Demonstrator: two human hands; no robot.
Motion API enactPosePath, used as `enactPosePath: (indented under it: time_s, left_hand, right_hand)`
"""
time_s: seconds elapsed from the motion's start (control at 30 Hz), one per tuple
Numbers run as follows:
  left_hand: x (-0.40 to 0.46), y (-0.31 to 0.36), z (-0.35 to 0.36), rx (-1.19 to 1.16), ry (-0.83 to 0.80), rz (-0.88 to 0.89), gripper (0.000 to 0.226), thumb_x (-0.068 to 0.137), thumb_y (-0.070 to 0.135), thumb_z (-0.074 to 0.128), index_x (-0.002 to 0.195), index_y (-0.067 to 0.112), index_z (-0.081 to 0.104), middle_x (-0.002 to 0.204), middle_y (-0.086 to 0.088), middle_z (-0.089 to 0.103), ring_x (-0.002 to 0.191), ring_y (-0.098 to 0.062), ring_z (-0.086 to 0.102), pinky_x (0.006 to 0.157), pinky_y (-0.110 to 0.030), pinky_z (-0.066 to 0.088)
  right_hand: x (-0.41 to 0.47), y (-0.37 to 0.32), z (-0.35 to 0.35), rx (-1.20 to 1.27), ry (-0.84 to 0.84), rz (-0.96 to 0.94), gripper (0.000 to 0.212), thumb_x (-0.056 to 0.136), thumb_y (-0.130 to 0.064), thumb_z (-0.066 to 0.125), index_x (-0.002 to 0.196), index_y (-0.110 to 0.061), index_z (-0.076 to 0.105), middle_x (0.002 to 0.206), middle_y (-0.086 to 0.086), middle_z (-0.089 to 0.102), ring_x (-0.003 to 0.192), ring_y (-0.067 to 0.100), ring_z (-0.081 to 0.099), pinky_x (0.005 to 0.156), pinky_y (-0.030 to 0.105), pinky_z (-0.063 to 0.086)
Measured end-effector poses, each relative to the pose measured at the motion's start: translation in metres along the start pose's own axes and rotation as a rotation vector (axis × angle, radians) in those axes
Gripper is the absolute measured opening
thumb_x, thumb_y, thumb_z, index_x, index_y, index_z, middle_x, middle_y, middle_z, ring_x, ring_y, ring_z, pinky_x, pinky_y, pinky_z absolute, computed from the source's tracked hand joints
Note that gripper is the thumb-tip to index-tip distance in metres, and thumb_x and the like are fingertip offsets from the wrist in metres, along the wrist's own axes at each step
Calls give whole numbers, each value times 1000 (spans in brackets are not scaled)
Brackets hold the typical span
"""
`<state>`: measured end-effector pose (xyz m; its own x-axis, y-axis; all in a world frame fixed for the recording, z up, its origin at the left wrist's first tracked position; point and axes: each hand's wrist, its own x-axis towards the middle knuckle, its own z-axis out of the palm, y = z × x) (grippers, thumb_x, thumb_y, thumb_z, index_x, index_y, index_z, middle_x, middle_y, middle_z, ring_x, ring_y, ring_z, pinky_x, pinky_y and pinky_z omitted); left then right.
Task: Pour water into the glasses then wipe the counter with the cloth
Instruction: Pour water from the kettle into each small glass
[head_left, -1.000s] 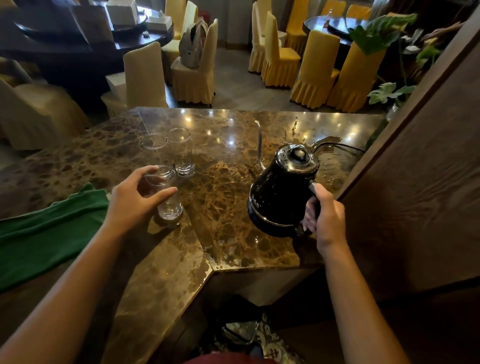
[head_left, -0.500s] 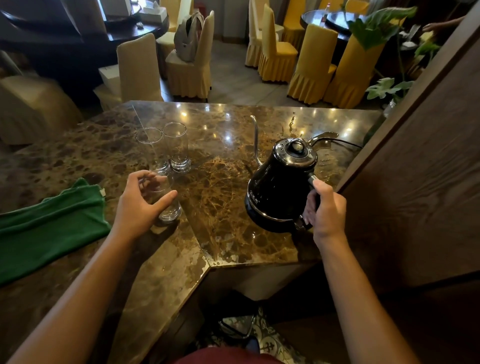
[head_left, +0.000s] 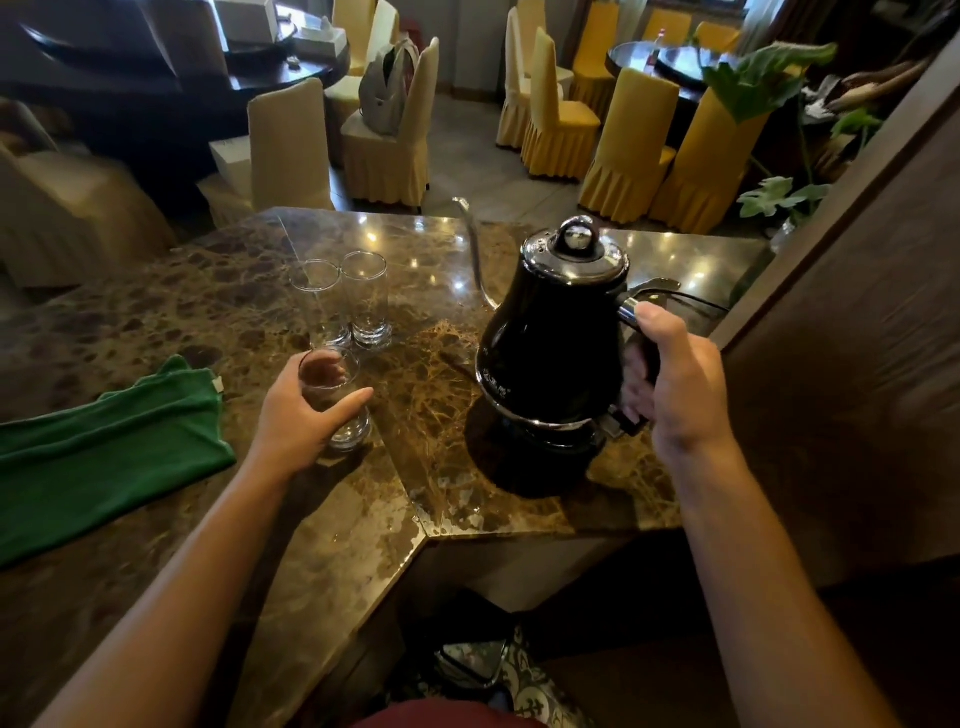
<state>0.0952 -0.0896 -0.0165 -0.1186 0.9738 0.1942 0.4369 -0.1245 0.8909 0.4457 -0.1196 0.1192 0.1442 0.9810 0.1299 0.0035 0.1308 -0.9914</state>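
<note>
A black gooseneck kettle (head_left: 553, 343) hangs just above its base (head_left: 540, 457), upright, with my right hand (head_left: 675, 384) shut on its handle. My left hand (head_left: 301, 421) wraps the nearest clear glass (head_left: 337, 400), which stands on the brown marble counter (head_left: 441, 493). Two more empty glasses stand side by side just behind it: the left glass (head_left: 319, 301) and the right glass (head_left: 366, 299). A green cloth (head_left: 104, 447) lies flat on the counter at the left.
A dark power cord (head_left: 691, 299) runs from behind the kettle to the right. A wooden wall panel (head_left: 857, 338) stands close on the right. The counter's front edge notches inward below the kettle. Covered chairs and round tables fill the room beyond.
My right hand has lifted the kettle off its base and brought it upright and nearer. My left hand has closed around the nearest glass.
</note>
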Motion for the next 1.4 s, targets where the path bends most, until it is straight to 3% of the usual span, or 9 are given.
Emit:
enactPosePath:
  time_s: [0.17,0.27,0.37,0.47,0.7,1.0,1.13,1.23,1.4]
  left_hand:
    - [3,-4,-11,-28,9,-38,65,70,47,82,124,23,53,111,17,62,99,18,60,86,-4,44]
    - [2,-8,-15,-75,19,-40,64,71,39,83,124,18,53,110,12,65,99,15,64,86,-4,46]
    - [2,-12,-20,-80,7,-25,63,72,39,85,123,21,53,109,7,68,102,10,65,89,-6,47]
    - [2,-15,-22,-83,-11,-23,57,72,41,85,119,33,53,110,7,67,104,8,65,91,-8,48]
    - [5,-18,-23,-115,-63,-36,66,75,41,82,128,19,49,115,4,65,110,3,64,97,-13,49]
    - [3,-21,-19,-158,-33,-50,69,76,40,82,131,18,47,116,3,65,110,-2,66,94,-15,51]
    - [3,-17,-19,-140,-10,-42,71,75,39,82,133,17,46,114,4,65,104,8,65,89,-8,48]
    - [4,-15,-21,-128,-32,-32,67,77,37,80,131,18,46,115,3,65,108,-1,65,95,-17,51]
    - [3,-13,-21,-121,-37,-24,63,78,35,79,129,20,46,114,6,63,105,8,64,93,-11,49]
  right_hand:
    - [-11,8,8,-103,-114,34,63,87,-55,66,55,-2,50,42,-5,40,34,10,34,39,19,29]
    - [-11,1,15,-149,-166,5,63,85,-52,69,58,2,52,47,-4,40,40,9,37,42,17,30]
    - [-9,-8,21,-213,-271,-26,75,88,-52,68,56,7,36,47,4,33,40,14,30,42,19,25]
    - [-7,-15,28,-295,-336,-49,73,91,-54,66,52,1,36,42,0,33,36,12,29,40,19,24]
    - [5,-36,52,-474,-405,-111,61,89,-60,67,49,-20,46,43,-8,37,38,10,35,43,22,27]
    - [10,-46,66,-504,-392,-180,63,88,-56,69,49,-13,44,44,-8,37,40,8,34,43,24,26]
    - [9,-45,63,-508,-401,-182,64,88,-55,69,50,-10,43,45,-5,36,41,10,33,44,25,26]
    - [8,-49,60,-533,-412,-192,72,87,-57,68,55,2,43,47,-2,36,44,12,34,45,28,28]
    - [5,-56,62,-545,-443,-196,61,88,-57,67,47,-18,43,44,-13,36,40,6,34,42,22,27]
